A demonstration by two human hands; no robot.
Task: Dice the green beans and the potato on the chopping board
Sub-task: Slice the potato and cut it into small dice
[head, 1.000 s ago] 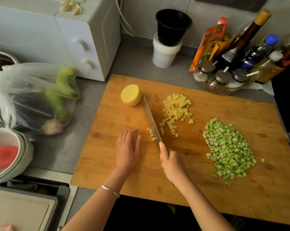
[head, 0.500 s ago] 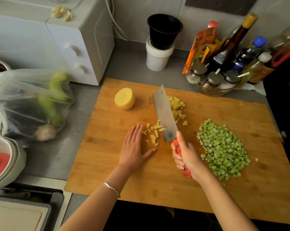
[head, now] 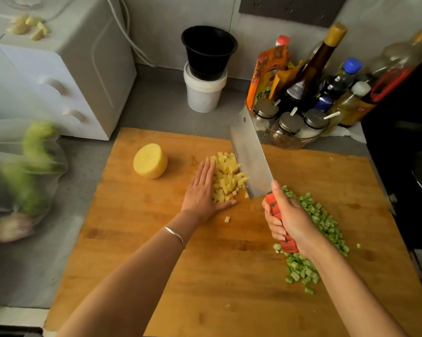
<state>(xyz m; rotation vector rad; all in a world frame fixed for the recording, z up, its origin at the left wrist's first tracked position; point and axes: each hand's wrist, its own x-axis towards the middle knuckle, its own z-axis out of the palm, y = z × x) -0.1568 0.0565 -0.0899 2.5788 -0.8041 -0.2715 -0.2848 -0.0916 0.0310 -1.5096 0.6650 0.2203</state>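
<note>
On the wooden chopping board [head: 205, 276] lies a pile of diced potato [head: 228, 177], with one stray cube nearer me. My left hand [head: 202, 190] lies flat with straight fingers against the pile's left side. My right hand [head: 286, 218] grips the red handle of a cleaver [head: 250, 153], whose broad blade stands tilted against the pile's right side. A peeled half potato [head: 150, 161] sits cut face up at the board's back left. Diced green beans [head: 319, 229] lie heaped at the right, partly hidden by my right hand.
A white microwave [head: 66, 69] stands at the back left with garlic cloves on top. A plastic bag of vegetables [head: 22, 171] lies left of the board. A black pot in a white tub [head: 206, 69] and bottles and jars [head: 314, 93] line the back wall. A stove [head: 421, 171] is at the right.
The cleaver turned from edge-down to blade-tilted and moved toward the back right. My left hand slid forward, pushing the scattered potato cubes into one pile against the blade.
</note>
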